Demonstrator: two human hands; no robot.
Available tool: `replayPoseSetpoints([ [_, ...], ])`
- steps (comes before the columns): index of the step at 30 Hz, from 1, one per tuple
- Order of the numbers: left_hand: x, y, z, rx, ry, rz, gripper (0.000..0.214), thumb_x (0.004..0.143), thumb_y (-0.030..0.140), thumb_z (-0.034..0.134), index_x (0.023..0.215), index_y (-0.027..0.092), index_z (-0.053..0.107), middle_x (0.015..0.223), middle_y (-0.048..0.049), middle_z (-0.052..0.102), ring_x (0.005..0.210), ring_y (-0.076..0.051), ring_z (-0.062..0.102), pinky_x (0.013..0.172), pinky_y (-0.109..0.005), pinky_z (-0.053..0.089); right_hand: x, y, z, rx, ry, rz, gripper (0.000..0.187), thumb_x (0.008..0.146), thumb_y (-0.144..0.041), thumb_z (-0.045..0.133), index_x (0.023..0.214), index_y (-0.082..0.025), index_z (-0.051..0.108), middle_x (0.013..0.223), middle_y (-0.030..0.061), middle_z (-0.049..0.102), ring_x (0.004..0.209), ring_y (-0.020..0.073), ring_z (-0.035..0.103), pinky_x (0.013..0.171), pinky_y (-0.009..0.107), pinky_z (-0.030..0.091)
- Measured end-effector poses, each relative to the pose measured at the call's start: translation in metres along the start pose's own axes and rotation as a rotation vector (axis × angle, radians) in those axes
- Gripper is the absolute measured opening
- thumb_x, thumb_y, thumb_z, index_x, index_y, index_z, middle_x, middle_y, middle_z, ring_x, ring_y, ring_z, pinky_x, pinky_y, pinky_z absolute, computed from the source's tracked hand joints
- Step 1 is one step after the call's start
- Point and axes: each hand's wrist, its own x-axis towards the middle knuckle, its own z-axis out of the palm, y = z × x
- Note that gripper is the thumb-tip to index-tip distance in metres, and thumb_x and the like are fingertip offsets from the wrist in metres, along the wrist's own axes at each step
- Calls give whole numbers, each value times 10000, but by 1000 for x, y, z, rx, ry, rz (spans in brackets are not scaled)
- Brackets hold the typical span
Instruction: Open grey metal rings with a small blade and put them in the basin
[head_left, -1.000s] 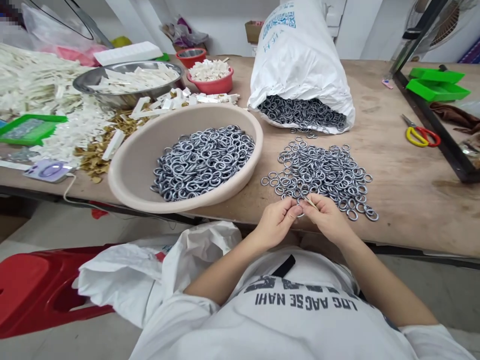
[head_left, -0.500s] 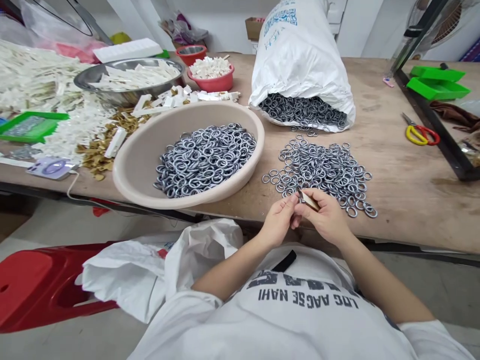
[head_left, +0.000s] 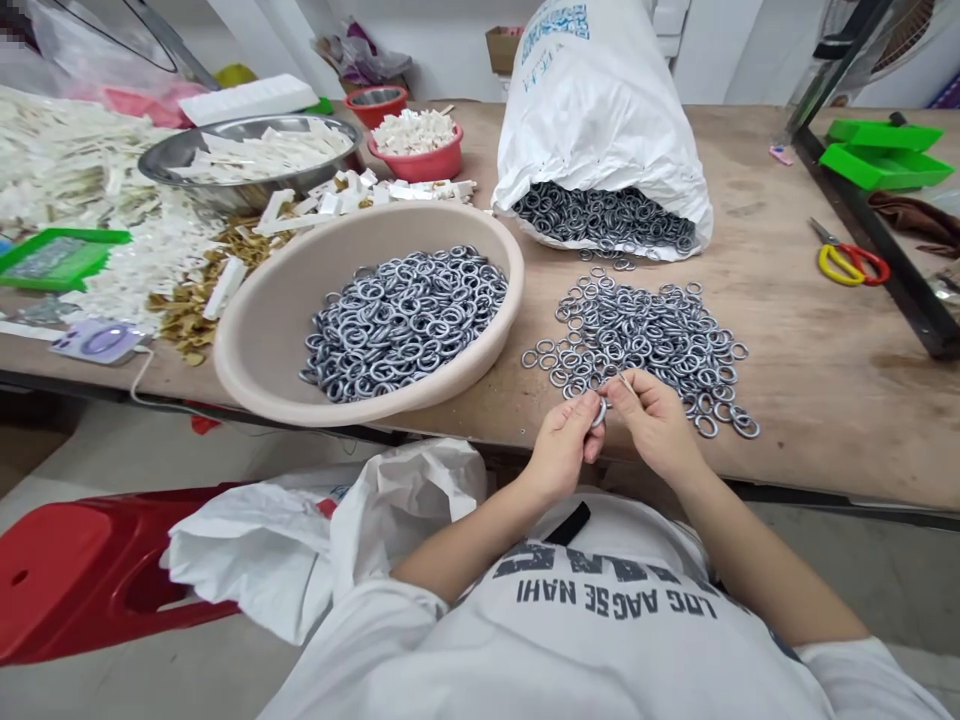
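Observation:
Pinched in my left hand (head_left: 564,440) is a grey ring (head_left: 600,412), standing on edge between thumb and fingers. My right hand (head_left: 658,425) is closed on a thin, flat beige piece (head_left: 628,386); mostly covered by the fingers, its kind cannot be made out. The two hands are close together above the table's front edge, fingertips almost meeting. Just beyond them spreads a loose pile of grey rings (head_left: 645,325). To the left, a large beige basin (head_left: 255,350) holds a heap of the same rings.
A white sack (head_left: 592,120) lies with its mouth towards me, rings inside. Scissors (head_left: 851,265) and green trays (head_left: 885,165) are at the right. Leftward sit a steel bowl (head_left: 157,170), a red bowl (head_left: 424,165) and white pieces (head_left: 172,240). A red stool (head_left: 60,560) stands below.
The flat piece in my right hand has turned from broadside to nearly edge-on. The ring in my left hand now shows clearly, and the hands are slightly further apart.

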Motion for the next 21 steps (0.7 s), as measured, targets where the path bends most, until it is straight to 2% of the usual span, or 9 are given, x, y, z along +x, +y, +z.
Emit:
replayPoseSetpoints([
  [2, -1, 2, 0, -48, 39, 10, 478, 869, 579, 611, 658, 178, 459, 453, 75, 375, 387, -45, 293, 422, -203, 235, -3, -1, 0, -141, 17, -89, 300, 971, -481, 526, 906, -204, 621, 812, 8, 616, 758, 147, 560, 700, 270, 425],
  [6, -5, 8, -1, -117, 92, 19, 484, 866, 567, 624, 647, 176, 442, 429, 76, 374, 390, -44, 296, 422, -187, 237, -14, -3, 2, -506, -54, -264, 257, 970, -419, 552, 871, -197, 634, 760, 4, 583, 697, 136, 516, 645, 278, 348],
  [9, -9, 9, -1, -145, 110, 3, 469, 861, 535, 648, 651, 176, 432, 443, 76, 386, 397, -42, 302, 416, -179, 234, -19, -3, 6, -601, -72, -322, 273, 971, -413, 548, 835, -192, 631, 760, 13, 579, 706, 143, 517, 648, 283, 341],
  [13, -11, 9, -1, -193, 73, -43, 468, 867, 535, 641, 660, 186, 409, 429, 85, 359, 382, -45, 278, 401, -178, 230, -21, -2, 11, -618, -69, -306, 298, 971, -421, 546, 794, -193, 619, 736, 9, 572, 683, 140, 515, 646, 278, 344],
  [17, -14, 9, -5, -239, 16, -62, 455, 868, 519, 651, 671, 187, 410, 425, 94, 342, 370, -44, 251, 395, -178, 226, -20, 6, 15, -548, -44, -228, 307, 977, -449, 529, 820, -202, 623, 723, -4, 589, 676, 135, 528, 636, 266, 342],
  [19, -21, 8, -6, -237, -51, -72, 448, 880, 514, 638, 665, 183, 426, 421, 91, 338, 363, -45, 254, 396, -180, 240, -15, 11, 11, -537, 26, -161, 336, 980, -485, 508, 821, -210, 617, 699, -14, 581, 651, 134, 518, 619, 264, 333],
  [21, -30, 8, -8, -231, -171, -110, 448, 908, 507, 601, 649, 175, 447, 422, 79, 348, 362, -50, 283, 402, -186, 274, -7, 16, 3, -571, 151, -84, 386, 985, -527, 471, 790, -215, 588, 627, -30, 531, 591, 132, 474, 588, 266, 308],
])
